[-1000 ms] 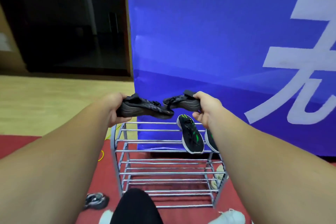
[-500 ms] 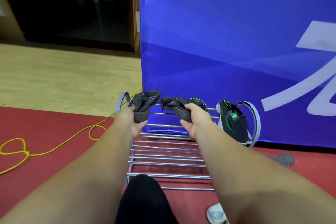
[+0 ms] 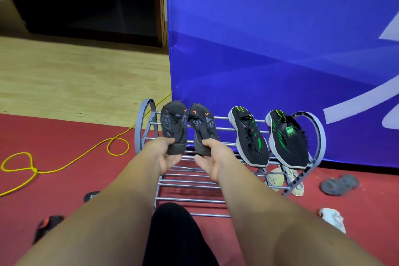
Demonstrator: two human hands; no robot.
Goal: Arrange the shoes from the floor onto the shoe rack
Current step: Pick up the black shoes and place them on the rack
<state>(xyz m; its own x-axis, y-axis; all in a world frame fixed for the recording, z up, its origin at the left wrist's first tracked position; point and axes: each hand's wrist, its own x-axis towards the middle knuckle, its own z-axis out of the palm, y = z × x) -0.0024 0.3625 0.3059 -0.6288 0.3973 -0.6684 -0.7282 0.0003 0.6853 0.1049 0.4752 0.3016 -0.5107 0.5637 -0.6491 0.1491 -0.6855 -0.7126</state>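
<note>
Now on top tier of shoe rack (image 3: 190, 185), left half: dark left shoe (image 3: 174, 127) and dark right shoe (image 3: 203, 127), both w/ orange marks, toes up toward blue banner (image 3: 280, 49), heels down, side by side and almost touching. Each gripped at heel only: left hand (image 3: 164, 153) curled round heel of left one, right hand (image 3: 212, 157) same on right one, thumbs on top. Prob. held so to slide toes first up the sloped bars. Seem to lie on bars already, not sure. Set left because right half taken by green-striped pair (image 3: 250, 136), same direction, so rows match. Beige pair (image 3: 275, 179) under rack. Not yet on rack: grey shoe (image 3: 339, 184), white shoe (image 3: 331, 218), black-orange shoe (image 3: 46, 224) on red mat (image 3: 54, 136).
</note>
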